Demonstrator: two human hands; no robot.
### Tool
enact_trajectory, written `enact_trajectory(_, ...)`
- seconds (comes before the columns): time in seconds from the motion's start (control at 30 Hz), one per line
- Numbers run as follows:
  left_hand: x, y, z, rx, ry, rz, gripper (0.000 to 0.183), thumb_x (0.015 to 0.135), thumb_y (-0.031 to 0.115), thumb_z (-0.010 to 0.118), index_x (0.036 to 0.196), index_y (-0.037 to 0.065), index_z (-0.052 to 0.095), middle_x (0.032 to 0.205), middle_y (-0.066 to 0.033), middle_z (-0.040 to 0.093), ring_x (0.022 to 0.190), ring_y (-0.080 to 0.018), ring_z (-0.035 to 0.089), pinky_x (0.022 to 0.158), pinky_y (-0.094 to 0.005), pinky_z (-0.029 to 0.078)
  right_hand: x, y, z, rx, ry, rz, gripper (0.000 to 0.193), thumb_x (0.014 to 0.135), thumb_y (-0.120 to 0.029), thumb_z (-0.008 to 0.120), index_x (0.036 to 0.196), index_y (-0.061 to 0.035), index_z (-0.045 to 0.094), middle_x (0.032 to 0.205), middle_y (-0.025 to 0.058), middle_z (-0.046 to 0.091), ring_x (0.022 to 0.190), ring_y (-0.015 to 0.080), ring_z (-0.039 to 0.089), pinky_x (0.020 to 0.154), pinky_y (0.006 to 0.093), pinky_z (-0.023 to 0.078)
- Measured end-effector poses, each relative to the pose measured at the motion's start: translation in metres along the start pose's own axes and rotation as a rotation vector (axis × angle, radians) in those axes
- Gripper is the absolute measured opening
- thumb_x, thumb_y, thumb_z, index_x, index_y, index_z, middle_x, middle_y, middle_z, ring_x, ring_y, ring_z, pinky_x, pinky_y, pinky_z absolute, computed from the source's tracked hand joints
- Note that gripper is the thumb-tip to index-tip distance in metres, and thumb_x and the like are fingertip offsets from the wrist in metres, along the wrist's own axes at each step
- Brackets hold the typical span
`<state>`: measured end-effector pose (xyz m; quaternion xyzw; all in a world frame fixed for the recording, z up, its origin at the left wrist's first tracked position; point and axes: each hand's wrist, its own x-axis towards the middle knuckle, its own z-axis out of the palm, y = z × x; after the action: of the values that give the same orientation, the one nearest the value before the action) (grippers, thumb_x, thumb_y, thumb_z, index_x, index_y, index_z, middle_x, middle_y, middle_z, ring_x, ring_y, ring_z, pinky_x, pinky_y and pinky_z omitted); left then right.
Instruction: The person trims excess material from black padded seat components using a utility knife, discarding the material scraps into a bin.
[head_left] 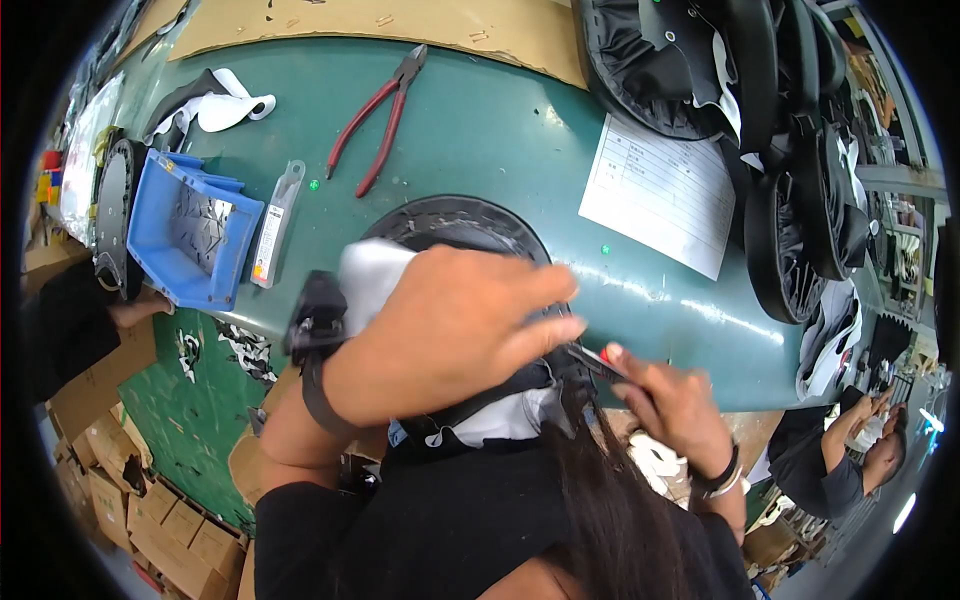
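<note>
A black oval piece with a stiff stitched rim leans at the table's near edge against my body. White and black cloth hangs from its underside. My left hand reaches across the piece, slightly blurred, thumb and forefinger closing at its right rim. In my right hand is a slim dark hand tool with a red spot on it. It points left toward that rim, just below my left fingertips. Its tip is too blurred to name the kind. My left forearm hides the middle of the piece.
Red-handled cutting pliers lie ahead on the green table. To the left stand a blue bin of small metal pieces and a clear slim case. A printed sheet and stacked black rimmed pieces are at right. Co-workers sit on both sides.
</note>
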<state>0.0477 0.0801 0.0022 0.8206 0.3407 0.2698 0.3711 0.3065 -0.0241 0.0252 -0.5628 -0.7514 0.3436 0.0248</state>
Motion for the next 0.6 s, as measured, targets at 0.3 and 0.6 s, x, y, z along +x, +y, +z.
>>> enact_trajectory(0.3, -0.008, -0.013, 0.011, -0.402, 0.116, -0.061, 0.027, 0.077, 0.013, 0.074, 0.061, 0.003, 0.055, 0.083, -0.0041, 0.048, 0.085, -0.0185, 0.047, 0.079, -0.0351, 0.035, -0.018, 0.003, 0.016, -0.104, -0.048, 0.014, 0.054, 0.088, -0.023, 0.066, 0.14, -0.0234, 0.05, 0.066, 0.0071, 0.055, 0.053, 0.0334, 0.056, 0.052, 0.0444, 0.044)
enact_trajectory(0.6, 0.003, 0.012, 0.02, 0.297, -0.047, 0.021, 0.024, 0.079, 0.026, 0.072, 0.074, 0.003, 0.063, 0.071, -0.0061, 0.058, 0.073, -0.0223, 0.052, 0.066, -0.0337, 0.042, -0.004, -0.009, -0.004, -0.181, -0.018, 0.085, 0.049, 0.086, -0.016, 0.068, 0.133, -0.0147, 0.055, 0.082, 0.0111, 0.067, 0.068, 0.0331, 0.064, 0.06, 0.0388, 0.047)
